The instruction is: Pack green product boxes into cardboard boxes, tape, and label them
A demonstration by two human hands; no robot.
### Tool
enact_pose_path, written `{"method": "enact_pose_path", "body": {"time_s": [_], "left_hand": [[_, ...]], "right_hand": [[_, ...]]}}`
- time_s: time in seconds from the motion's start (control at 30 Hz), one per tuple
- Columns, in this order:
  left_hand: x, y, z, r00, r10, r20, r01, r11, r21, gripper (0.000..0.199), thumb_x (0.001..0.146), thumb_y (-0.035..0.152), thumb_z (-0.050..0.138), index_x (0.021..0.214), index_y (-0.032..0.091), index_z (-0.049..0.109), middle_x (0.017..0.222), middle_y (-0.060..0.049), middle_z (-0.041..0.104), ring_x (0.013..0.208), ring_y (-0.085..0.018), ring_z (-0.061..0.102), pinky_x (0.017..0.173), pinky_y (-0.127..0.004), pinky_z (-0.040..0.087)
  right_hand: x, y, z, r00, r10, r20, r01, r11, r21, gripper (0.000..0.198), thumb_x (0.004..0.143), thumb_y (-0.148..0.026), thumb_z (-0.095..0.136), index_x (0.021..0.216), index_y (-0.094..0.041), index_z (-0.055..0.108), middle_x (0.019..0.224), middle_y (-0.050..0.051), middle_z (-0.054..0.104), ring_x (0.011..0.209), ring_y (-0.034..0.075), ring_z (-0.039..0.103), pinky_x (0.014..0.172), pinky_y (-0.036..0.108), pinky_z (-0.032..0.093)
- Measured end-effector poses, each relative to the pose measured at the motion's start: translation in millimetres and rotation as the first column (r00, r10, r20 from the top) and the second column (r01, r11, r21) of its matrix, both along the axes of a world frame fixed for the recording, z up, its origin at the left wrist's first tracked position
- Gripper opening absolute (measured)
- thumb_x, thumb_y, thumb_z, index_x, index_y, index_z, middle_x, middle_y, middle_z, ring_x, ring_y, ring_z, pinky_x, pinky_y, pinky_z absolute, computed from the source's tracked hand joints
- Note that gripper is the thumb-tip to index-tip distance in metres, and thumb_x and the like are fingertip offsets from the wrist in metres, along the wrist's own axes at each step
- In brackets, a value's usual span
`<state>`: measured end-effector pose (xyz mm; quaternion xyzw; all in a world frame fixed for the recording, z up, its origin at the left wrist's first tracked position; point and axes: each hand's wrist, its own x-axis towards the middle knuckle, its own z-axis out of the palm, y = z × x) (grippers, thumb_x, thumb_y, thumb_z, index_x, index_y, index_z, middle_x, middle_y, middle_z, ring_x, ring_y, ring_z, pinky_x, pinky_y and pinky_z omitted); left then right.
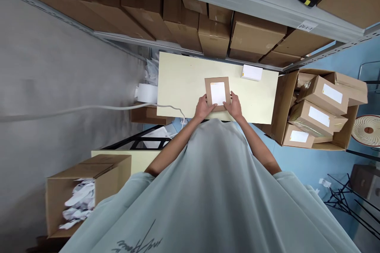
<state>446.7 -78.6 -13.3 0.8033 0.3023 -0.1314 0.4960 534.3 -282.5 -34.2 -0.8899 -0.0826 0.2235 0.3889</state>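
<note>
A small flat brown cardboard box [209, 94] lies on the pale yellow table [181, 83], close to its front edge. A white label [218, 93] covers much of its top face. My left hand [204, 107] grips the box at its lower left side, thumb on top near the label. At the lower right side my right hand [234, 106] grips it the same way, thumb by the label's corner. The fingertips curl along the box's sides. Farther back and to the right on the table sits a white stack of labels [252, 72], apart from both hands.
Right of the table stands a large open carton [280, 106] holding several labelled parcels [319, 116]. A shelf [225, 2] with cardboard boxes rises behind the table. A white roll [147, 93] and a cable [124, 107] are at the left; a carton of crumpled paper [80, 201] is nearer.
</note>
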Motion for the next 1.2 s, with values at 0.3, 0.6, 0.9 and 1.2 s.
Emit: {"method": "enact_pose_path", "body": {"time_s": [0.3, 0.6, 0.9, 1.2], "left_hand": [[75.6, 18.9, -0.6, 0.985, 0.171, -0.019, -0.166, 0.972, 0.165, 0.053, 0.102, 0.049, 0.074, 0.144, 0.018, 0.066, 0.151, -0.022, 0.066, 0.136, -0.041, 0.069, 0.119, -0.054, 0.054], [44.6, 23.0, -4.8, 0.993, 0.102, -0.054, -0.092, 0.984, 0.153, 0.043, 0.097, 0.037, 0.082, 0.136, 0.022, 0.071, 0.138, -0.013, 0.078, 0.120, -0.031, 0.077, 0.110, -0.044, 0.059], [-43.7, -1.0, -14.1, 0.997, -0.060, -0.048, 0.056, 0.995, -0.087, 0.097, 0.075, 0.027, 0.096, 0.163, 0.019, 0.055, 0.157, -0.019, 0.066, 0.127, -0.034, 0.074, 0.106, -0.045, 0.064], [-21.1, 14.6, 10.3, 0.977, 0.029, 0.213, -0.008, 0.995, -0.099, 0.070, 0.087, 0.046, 0.091, 0.151, 0.024, 0.070, 0.129, -0.011, 0.071, 0.119, -0.028, 0.076, 0.109, -0.043, 0.064]], "right_hand": [[80.9, 70.1, -3.4, 0.991, -0.133, 0.009, 0.133, 0.983, -0.124, 0.058, 0.102, -0.046, 0.073, 0.150, -0.017, 0.058, 0.150, 0.024, 0.062, 0.142, 0.044, 0.063, 0.120, 0.064, 0.057], [46.1, 29.4, 7.9, 0.997, -0.061, 0.039, 0.065, 0.991, -0.115, 0.054, 0.106, -0.047, 0.067, 0.151, -0.017, 0.061, 0.152, 0.023, 0.062, 0.136, 0.037, 0.068, 0.118, 0.055, 0.058], [-44.9, -35.2, 11.2, 0.996, 0.000, -0.094, 0.001, 1.000, 0.014, 0.080, 0.099, -0.062, 0.077, 0.163, -0.019, 0.056, 0.160, 0.023, 0.063, 0.139, 0.036, 0.068, 0.112, 0.054, 0.064], [-20.4, -16.4, 46.2, 0.999, -0.001, 0.040, -0.001, 0.998, 0.068, 0.062, 0.105, -0.066, 0.069, 0.151, -0.025, 0.071, 0.125, 0.012, 0.072, 0.116, 0.030, 0.072, 0.108, 0.048, 0.064]]}}
